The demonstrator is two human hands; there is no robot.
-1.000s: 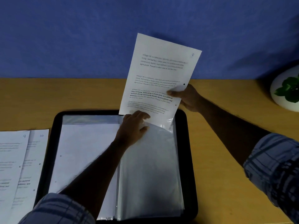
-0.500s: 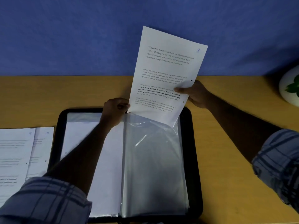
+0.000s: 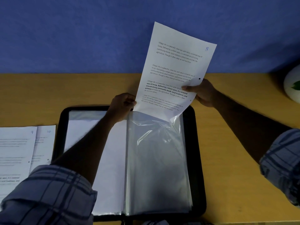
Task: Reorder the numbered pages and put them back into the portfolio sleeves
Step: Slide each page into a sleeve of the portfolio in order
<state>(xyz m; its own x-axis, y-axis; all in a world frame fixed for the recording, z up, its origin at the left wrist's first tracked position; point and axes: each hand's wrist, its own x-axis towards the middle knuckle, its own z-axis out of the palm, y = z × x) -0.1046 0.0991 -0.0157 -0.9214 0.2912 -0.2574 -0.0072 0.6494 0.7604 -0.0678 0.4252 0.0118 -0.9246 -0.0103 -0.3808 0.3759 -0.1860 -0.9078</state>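
Observation:
A black portfolio (image 3: 197, 159) lies open on the wooden desk, with clear plastic sleeves (image 3: 159, 168) on its right half and a filled white page (image 3: 112, 168) on its left. My right hand (image 3: 203, 93) pinches the right edge of the page numbered 8 (image 3: 175, 70), which stands tilted with its bottom corner inside the top of the right sleeve. My left hand (image 3: 122, 105) grips the sleeve's top left corner beside the page's lower left edge. Pages numbered 9 (image 3: 16, 151) and 10 (image 3: 46, 143) lie overlapped on the desk to the left.
A blue wall (image 3: 81, 33) runs behind the desk. A white pot with a green plant (image 3: 292, 85) stands at the far right edge. Bare wooden desk (image 3: 235, 159) lies right of the portfolio.
My left hand has moved from the middle of the sleeve's mouth to its top left corner. The page numbered 8 has risen slightly and stands more upright; its corner stays in the sleeve.

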